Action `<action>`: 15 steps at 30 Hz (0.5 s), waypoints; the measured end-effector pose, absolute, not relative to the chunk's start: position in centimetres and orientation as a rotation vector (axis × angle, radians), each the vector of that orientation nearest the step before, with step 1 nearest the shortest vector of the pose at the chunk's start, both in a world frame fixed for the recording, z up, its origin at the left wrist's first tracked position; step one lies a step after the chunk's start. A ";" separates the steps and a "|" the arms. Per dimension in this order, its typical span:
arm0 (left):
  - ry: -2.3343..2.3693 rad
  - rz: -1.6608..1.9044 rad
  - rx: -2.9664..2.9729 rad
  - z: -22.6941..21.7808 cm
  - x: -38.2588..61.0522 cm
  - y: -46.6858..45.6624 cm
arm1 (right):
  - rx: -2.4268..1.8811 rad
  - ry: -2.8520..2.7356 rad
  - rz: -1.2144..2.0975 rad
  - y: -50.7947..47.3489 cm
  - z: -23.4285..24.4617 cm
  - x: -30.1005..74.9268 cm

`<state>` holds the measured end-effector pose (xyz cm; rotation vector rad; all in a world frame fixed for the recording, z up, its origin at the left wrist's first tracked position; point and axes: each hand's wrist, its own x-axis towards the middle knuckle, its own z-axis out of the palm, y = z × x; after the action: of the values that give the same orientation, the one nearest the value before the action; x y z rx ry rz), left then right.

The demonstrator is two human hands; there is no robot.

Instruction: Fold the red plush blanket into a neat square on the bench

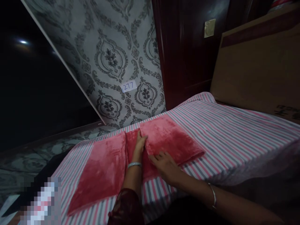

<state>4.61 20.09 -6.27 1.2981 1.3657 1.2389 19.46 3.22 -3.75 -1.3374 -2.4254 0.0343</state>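
Observation:
A red plush cloth point(103, 168) lies on the striped cover, its left and right sides folded inward. A narrow strip of its lower layer shows between the two flaps. At the upper part of that gap, my left hand point(140, 143) touches the inner edge of the right flap point(171, 134), with thumb and forefinger apart. My right hand point(165, 165) rests on the lower inner part of the same flap, fingers spread and lying on the plush. Neither hand visibly grips the fabric.
Pink, grey and white stripes mark the cover point(225, 134) under the cloth. Behind stand a patterned wall point(110, 62) with a paper label point(128, 86) and a dark red wooden panel point(185, 56). A cardboard box point(255, 68) is at right, a large black screen point(35, 84) at left.

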 end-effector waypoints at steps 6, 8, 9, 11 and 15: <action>1.322 1.385 1.402 -4.2 5.2 21.6 | -1.308 -2.328 -0.076 3.6 -1.5 19.1; 1.329 1.363 1.315 -4.1 5.2 21.3 | -1.336 -2.330 -0.059 3.4 -2.1 18.7; 1.338 1.326 1.270 -4.2 5.1 21.0 | -1.355 -2.346 -0.024 3.2 -2.6 18.6; 1.348 1.269 1.201 -4.5 4.6 20.0 | -1.352 -2.371 0.086 2.8 -3.5 18.5; 1.333 1.213 1.092 -5.3 3.4 17.3 | -1.212 -2.214 0.329 2.7 -3.9 21.0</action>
<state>3.37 17.31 -5.27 1.0918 1.3330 1.2132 21.04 2.74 -3.91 -1.2118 -2.2142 0.3290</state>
